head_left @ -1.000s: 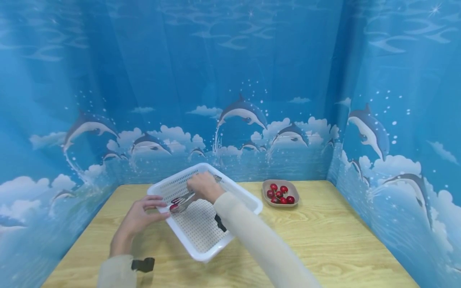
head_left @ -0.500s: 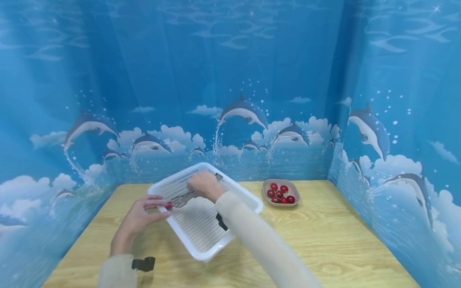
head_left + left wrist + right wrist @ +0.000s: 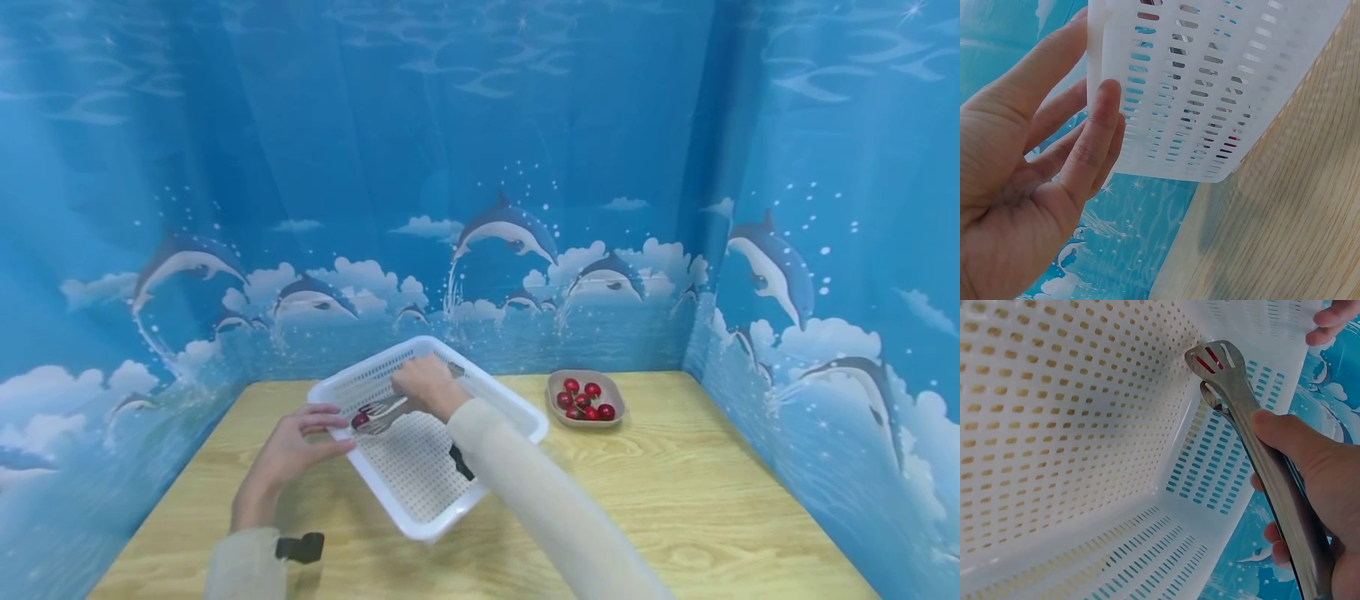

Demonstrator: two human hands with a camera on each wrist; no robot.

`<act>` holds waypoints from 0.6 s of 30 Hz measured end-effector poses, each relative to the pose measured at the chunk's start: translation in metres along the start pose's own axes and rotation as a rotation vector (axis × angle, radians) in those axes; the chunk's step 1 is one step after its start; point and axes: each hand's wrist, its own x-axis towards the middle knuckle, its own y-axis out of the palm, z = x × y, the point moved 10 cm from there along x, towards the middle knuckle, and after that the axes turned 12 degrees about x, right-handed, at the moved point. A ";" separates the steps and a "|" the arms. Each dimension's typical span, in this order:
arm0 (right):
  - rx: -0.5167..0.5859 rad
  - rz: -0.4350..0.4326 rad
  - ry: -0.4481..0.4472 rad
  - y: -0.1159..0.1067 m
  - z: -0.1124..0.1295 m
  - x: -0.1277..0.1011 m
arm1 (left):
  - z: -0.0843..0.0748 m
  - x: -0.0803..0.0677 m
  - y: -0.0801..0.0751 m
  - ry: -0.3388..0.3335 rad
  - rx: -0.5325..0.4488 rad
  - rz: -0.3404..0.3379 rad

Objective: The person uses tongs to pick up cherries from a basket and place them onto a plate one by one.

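My left hand (image 3: 296,446) holds the near-left rim of a white perforated plastic basket (image 3: 420,532), thumb and fingertips at the edge. The left wrist view shows its fingers bent by the outer wall. Reaching into the basket, my right hand (image 3: 1316,469) grips metal tongs (image 3: 1266,462) around their arms, thumb on top. At the tongs' slotted tips a dark red cherry (image 3: 361,420) shows in the head view. Only red through the slots is visible in the right wrist view, so how firmly the tips hold it is unclear.
A small beige dish (image 3: 611,385) with several red cherries (image 3: 583,400) stands right of the basket, toward the back. Everything rests on a wood-grain table (image 3: 697,500). A blue dolphin-print curtain (image 3: 480,167) surrounds the back and sides.
The tongs' tips have shifted slightly at the basket's left wall, with the cherry at them. Both hands stay nearly in place. The dish has not moved.
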 end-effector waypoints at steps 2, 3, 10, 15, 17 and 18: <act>-0.002 -0.001 0.001 0.001 0.002 0.000 | 0.000 0.000 0.000 0.000 -0.001 0.006; -0.003 -0.004 -0.002 0.002 0.003 0.001 | 0.000 0.001 0.000 -0.004 -0.005 0.005; 0.002 -0.027 -0.009 0.001 0.008 0.002 | 0.002 0.005 0.001 0.009 -0.009 0.002; 0.013 -0.022 -0.004 0.005 0.011 0.005 | 0.000 0.003 0.000 0.023 -0.021 -0.001; 0.015 -0.020 -0.001 0.006 0.012 0.005 | 0.000 0.002 0.000 0.025 -0.029 0.004; 0.013 -0.021 0.001 0.006 0.012 0.005 | 0.000 0.002 0.000 0.027 -0.033 0.007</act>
